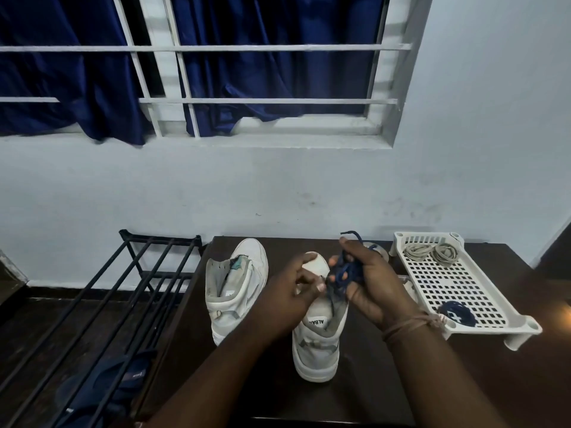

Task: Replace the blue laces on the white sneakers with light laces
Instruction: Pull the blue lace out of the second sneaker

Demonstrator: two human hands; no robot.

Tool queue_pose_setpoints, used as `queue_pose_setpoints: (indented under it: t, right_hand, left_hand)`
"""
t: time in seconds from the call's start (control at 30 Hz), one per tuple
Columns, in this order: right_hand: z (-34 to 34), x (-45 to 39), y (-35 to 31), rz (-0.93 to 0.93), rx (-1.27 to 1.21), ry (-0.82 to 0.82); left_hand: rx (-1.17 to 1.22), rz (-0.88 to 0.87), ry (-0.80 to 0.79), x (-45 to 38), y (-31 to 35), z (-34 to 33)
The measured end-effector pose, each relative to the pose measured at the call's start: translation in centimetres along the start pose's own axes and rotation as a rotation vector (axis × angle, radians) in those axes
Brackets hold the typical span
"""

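Pale wall and a barred window with dark blue curtains (92, 88) fill the view toward twelve o'clock, above a dark worktop (386, 381) pushed against the wall. At nine o'clock of the worktop stands a black metal rack (123, 288), with dark blue footwear on the floor beneath it. On the worktop, the left sneaker (236, 288) stands unlaced at about eleven o'clock of the right sneaker (316, 344), set aside, it seems, while its partner is stripped. At three o'clock a white perforated tray (463, 288) holds two coiled light laces (432, 253) at its far end, ready for threading, and a coiled blue lace (457, 313) near its close end, probably the one already pulled out. Over the right sneaker, the right hand (367, 282) has its fingers curled tight around a gathered bundle of the second blue lace (343, 274), keeping the slack from tangling. The left hand (293, 291) has its fingertips pinched together on the strand where it leaves the eyelets, apparently drawing it free.
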State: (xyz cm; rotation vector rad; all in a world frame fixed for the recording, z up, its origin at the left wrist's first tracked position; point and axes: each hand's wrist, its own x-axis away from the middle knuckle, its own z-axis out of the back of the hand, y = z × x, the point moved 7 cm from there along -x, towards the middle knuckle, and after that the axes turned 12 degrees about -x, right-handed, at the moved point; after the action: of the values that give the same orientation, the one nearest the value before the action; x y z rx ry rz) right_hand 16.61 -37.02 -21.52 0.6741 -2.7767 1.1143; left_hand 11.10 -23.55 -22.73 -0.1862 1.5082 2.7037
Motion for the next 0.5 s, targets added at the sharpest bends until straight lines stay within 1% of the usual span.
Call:
queue_pose_setpoints:
  t: [0.07, 0.13, 0.23, 0.3, 0.37, 0.43, 0.5]
  right_hand:
    - [-0.5, 0.5, -0.3, 0.012, -0.052, -0.012]
    - [-0.5, 1.0, -0.7, 0.025, -0.077, -0.007]
    - [-0.1, 1.6, -0.5, 0.027, -0.066, 0.024]
    - [0.6, 1.5, -0.4, 0.054, -0.025, 0.06]
    - [1.4, 1.7, -0.9, 0.117, 0.131, 0.109]
    - [2.4, 2.2, -1.8, 0.18, 0.414, 0.17]
    - [4.1, 2.6, -2.5, 0.192, 0.66, 0.251]
  left_hand:
    - [-0.059, -0.006, 0.037, 0.1, -0.2, -0.1]
    - [-0.068, -0.023, 0.039, 0.3, 0.4, -0.2]
    - [-0.061, -0.022, 0.0, 0.7, 1.2, -0.5]
    - [-0.049, 0.009, 0.012, 0.7, 1.1, -0.6]
    - [0.017, 0.056, 0.054, 0.9, 1.1, -0.4]
    - [0.179, 0.138, 0.085, 1.2, 1.0, 0.0]
    - [0.256, 0.235, 0.107, 1.6, 0.4, 0.4]
